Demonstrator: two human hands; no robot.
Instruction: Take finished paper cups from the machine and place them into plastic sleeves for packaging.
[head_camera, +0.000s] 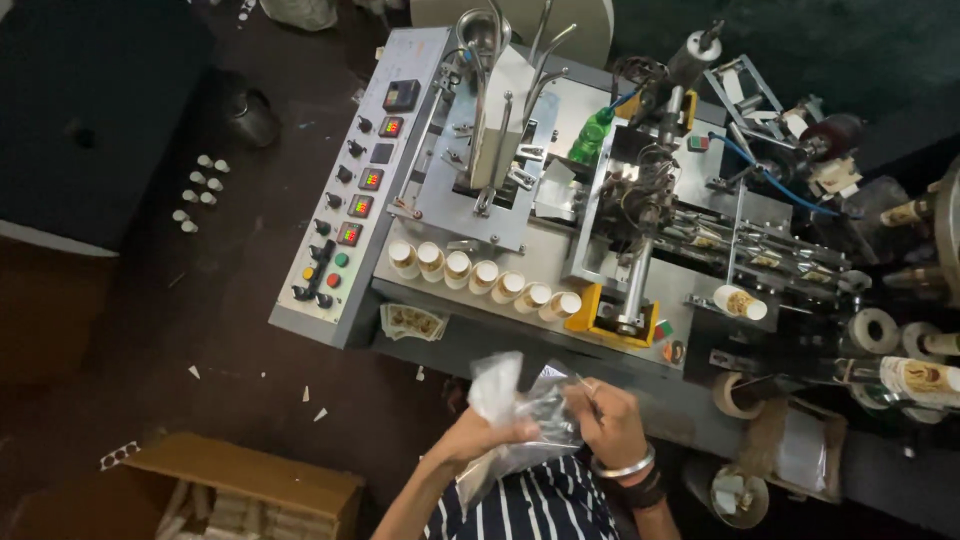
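Dark littered floor (230, 330) beside grey machine (520, 200); clear bag (515, 415) between hands.

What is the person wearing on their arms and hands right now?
Both hands are bare, no gloves. The right hand has a silver metal bangle and a dark band at the wrist. The left hand and forearm show no sleeve or jewellery.

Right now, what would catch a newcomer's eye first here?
The grey machine fills the middle, with a row of paper cups along its front edge and a control panel on its left. Below, both hands, left and right, grip a clear plastic bag.
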